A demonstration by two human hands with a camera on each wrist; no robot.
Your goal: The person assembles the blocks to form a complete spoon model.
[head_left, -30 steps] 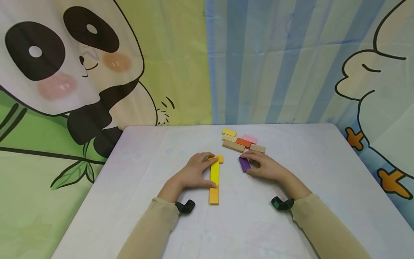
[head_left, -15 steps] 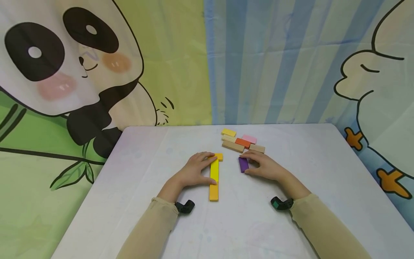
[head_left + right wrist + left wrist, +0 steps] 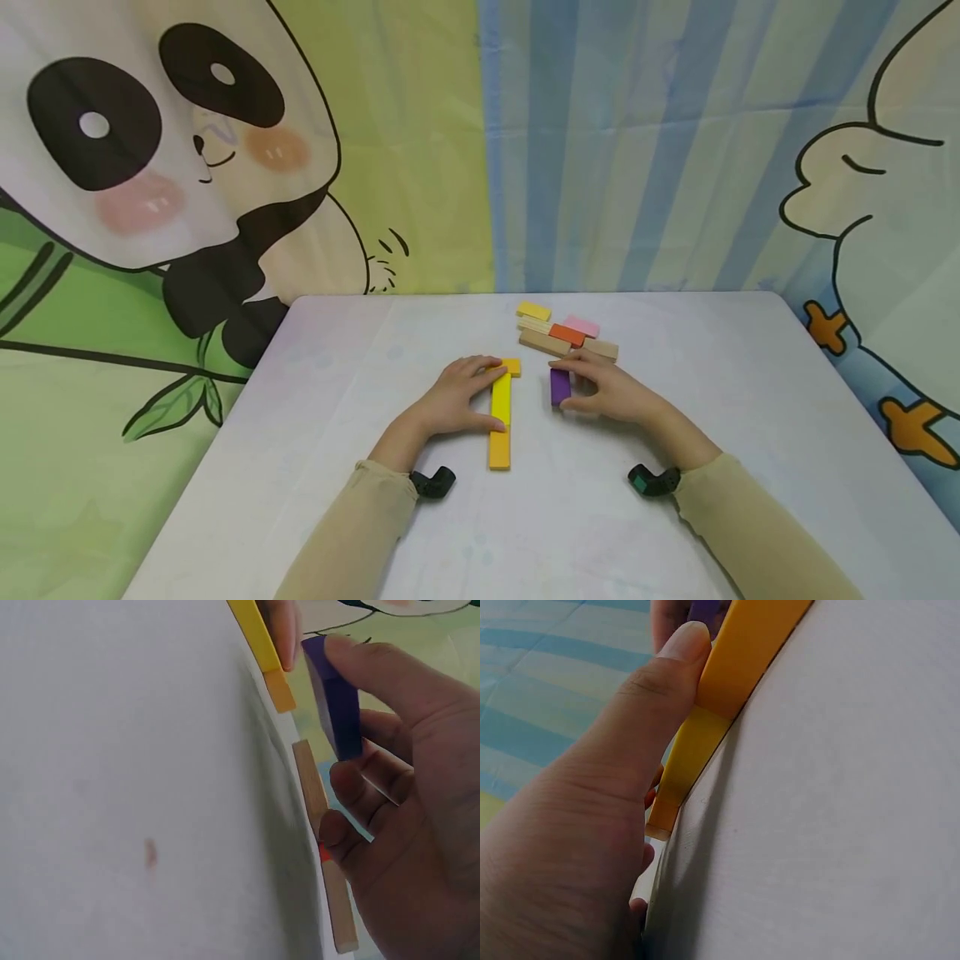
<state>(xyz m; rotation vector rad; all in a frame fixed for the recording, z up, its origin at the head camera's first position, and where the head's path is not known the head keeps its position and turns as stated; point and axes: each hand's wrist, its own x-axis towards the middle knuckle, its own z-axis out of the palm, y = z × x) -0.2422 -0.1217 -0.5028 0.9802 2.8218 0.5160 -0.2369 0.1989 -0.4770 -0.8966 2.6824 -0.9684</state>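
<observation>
A bright yellow block (image 3: 500,398) lies lengthwise on the white table, with an orange-yellow block (image 3: 499,450) at its near end and another (image 3: 512,367) set crosswise at its far end. My left hand (image 3: 456,396) rests along this row, thumb at the near joint and fingertips at the far one. In the left wrist view, the thumb (image 3: 682,652) lies against the orange side. To the right, my right hand (image 3: 611,389) pinches a purple block (image 3: 560,387) between thumb and fingers. The right wrist view shows the purple block (image 3: 335,697) raised off the tabletop.
Behind my right hand is a loose group: a yellow block (image 3: 533,311), pale strips (image 3: 533,325), a pink block (image 3: 581,326), a red-orange block (image 3: 567,335) and wooden blocks (image 3: 544,342). A printed curtain (image 3: 637,150) hangs past the table's far edge.
My right hand has moved slightly left and turned the purple block from slanted to nearly parallel with the yellow row. My left hand stays on the row.
</observation>
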